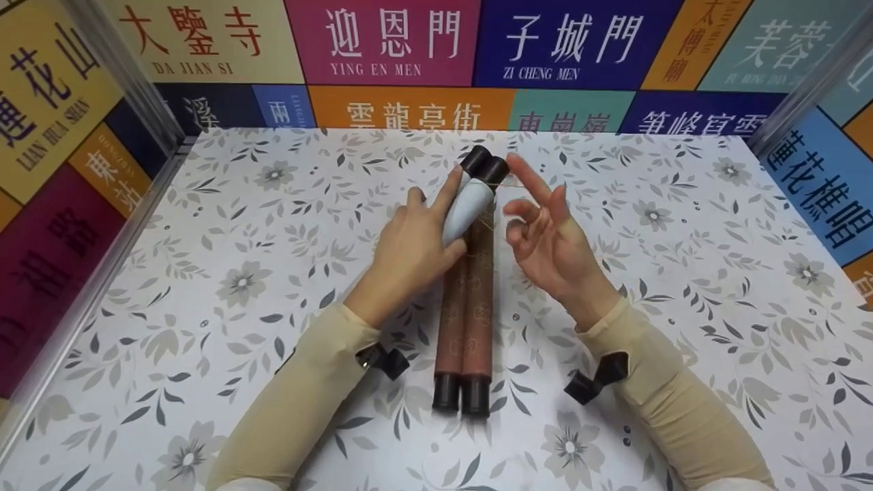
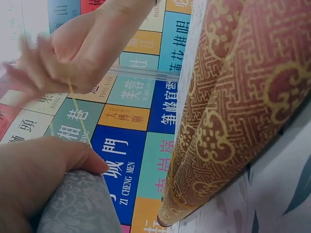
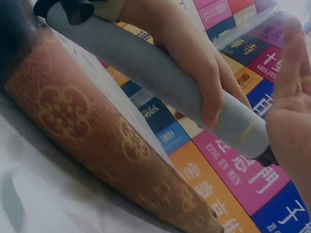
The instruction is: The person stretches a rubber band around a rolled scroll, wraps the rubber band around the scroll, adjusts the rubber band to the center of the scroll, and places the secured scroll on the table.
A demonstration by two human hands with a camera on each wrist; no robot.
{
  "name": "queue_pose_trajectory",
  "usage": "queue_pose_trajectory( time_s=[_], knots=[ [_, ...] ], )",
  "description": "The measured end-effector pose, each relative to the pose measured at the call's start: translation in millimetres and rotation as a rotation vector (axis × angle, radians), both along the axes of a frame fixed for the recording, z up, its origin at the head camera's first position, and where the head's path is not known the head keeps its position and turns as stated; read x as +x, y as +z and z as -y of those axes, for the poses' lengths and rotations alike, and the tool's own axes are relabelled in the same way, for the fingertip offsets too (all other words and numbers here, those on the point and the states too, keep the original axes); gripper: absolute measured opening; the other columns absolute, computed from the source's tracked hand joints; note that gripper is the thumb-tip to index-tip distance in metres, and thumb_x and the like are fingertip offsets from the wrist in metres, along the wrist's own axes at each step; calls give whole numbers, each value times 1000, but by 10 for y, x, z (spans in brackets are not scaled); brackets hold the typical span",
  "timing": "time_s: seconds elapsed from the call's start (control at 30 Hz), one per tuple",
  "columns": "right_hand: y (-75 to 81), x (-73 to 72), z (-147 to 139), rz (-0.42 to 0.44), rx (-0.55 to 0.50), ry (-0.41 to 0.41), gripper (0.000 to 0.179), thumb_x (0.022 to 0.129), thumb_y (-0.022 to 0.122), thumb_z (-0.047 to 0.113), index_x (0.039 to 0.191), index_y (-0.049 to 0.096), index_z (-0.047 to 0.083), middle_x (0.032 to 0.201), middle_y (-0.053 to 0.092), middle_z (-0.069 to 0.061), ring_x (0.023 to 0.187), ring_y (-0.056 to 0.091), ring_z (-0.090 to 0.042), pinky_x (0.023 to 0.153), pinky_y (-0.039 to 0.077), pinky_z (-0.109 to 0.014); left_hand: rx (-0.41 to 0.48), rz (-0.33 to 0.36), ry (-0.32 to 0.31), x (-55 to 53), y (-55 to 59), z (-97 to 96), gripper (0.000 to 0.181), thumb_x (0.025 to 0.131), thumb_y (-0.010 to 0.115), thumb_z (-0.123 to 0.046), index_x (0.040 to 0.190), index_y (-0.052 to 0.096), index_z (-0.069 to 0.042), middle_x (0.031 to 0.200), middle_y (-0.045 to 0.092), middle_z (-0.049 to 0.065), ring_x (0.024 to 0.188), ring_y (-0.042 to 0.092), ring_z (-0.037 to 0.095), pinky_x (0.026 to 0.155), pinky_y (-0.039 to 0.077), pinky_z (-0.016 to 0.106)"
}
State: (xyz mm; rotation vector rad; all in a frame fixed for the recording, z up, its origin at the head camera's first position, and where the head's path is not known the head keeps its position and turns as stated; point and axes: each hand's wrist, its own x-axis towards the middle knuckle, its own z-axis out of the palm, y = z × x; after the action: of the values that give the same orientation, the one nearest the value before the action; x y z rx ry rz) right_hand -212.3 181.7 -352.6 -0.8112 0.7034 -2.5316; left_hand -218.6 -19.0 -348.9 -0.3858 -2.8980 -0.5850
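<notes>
My left hand (image 1: 412,249) grips a rolled scroll in pale grey patterned cloth (image 1: 469,210), its index finger stretched along the roll toward the far end. Around that end runs a thin yellow rubber band (image 3: 245,133). The band stretches away from the roll to my right hand (image 1: 549,239), whose fingers hook it; those fingers look blurred in the left wrist view. Beneath the grey scroll, two reddish-brown scrolls (image 1: 479,327) with gold patterns lie side by side lengthwise on the table. Black knobs (image 1: 475,399) cap their near ends.
A white table (image 1: 286,382) with grey leaf and flower print lies under everything. Colourful panels with Chinese place names (image 1: 385,41) stand behind it and at both sides. Black straps (image 1: 610,368) hang at both wrists over beige sleeves (image 1: 300,395).
</notes>
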Motion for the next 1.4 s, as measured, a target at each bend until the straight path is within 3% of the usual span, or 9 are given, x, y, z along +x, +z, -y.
queue_pose_trajectory(
  time_s=[0.2, 0.33, 0.43, 0.6, 0.73, 0.9, 1.1, 1.2, 1.4],
  knots=[
    [108, 43, 80, 289, -38, -394, 61, 103, 45, 33, 151, 30, -2, 135, 63, -14, 111, 69, -24, 88, 58, -22, -38, 3, -7, 17, -12, -48, 93, 83, 68, -39, 157, 12, -41, 124, 51, 22, 92, 62, 36, 74, 57, 49],
    [146, 32, 101, 399, -58, -559, 62, 104, 44, 26, 155, 18, 2, 155, 42, -16, 140, 48, -27, 111, 45, -26, -72, -12, -28, 44, -40, -89, 93, 83, 69, -39, 158, 13, -39, 125, 52, 23, 90, 63, 37, 72, 58, 49],
    [156, 8, 112, 403, -43, -651, 60, 105, 43, 19, 156, 16, 2, 163, 25, -15, 151, 30, -26, 123, 29, -28, -85, -13, -38, 70, -64, -117, 93, 83, 68, -37, 158, 13, -39, 125, 51, 23, 89, 63, 36, 70, 58, 49],
    [151, -35, 106, 329, 174, -778, 57, 106, 38, 12, 155, 15, -3, 165, 16, -15, 154, 20, -26, 127, 19, -33, -85, -15, -60, 96, -103, -156, 94, 82, 69, -36, 158, 13, -39, 126, 51, 23, 89, 62, 35, 67, 57, 47],
    [149, -52, 61, 321, 345, -746, 44, 103, 46, 13, 143, 35, -1, 151, 35, -14, 147, 32, -29, 124, 27, -41, -86, -47, -48, 97, -124, -166, 94, 80, 69, -34, 157, 16, -39, 124, 52, 21, 88, 62, 35, 67, 57, 47],
    [140, -76, -7, 373, 449, -565, 16, 103, 48, 18, 112, 50, 4, 129, 50, -11, 128, 49, -28, 113, 40, -42, -93, -89, -33, 96, -137, -173, 94, 78, 69, -33, 157, 19, -39, 119, 54, 19, 86, 62, 34, 65, 57, 46],
    [266, -41, -84, 384, 522, -405, 57, 106, 41, 26, 150, 21, -4, 161, 21, -22, 148, 30, -34, 124, 27, -43, -111, -140, -5, 109, -118, -167, 96, 78, 72, -34, 156, 18, -41, 119, 53, 18, 86, 60, 33, 64, 56, 45],
    [322, -34, -109, 363, 523, -451, 61, 104, 47, 27, 150, 21, -2, 163, 15, -22, 152, 22, -37, 126, 21, -45, -128, -176, 18, 112, -115, -172, 98, 77, 75, -36, 156, 17, -41, 120, 53, 18, 86, 60, 33, 65, 56, 45],
    [308, -50, -116, 316, 532, -628, 33, 101, 55, 24, 124, 37, 8, 156, 23, -17, 150, 25, -36, 125, 25, -45, -152, -184, -19, 146, -162, -210, 99, 77, 77, -38, 157, 19, -40, 125, 53, 20, 91, 61, 36, 64, 56, 45]
  ],
)
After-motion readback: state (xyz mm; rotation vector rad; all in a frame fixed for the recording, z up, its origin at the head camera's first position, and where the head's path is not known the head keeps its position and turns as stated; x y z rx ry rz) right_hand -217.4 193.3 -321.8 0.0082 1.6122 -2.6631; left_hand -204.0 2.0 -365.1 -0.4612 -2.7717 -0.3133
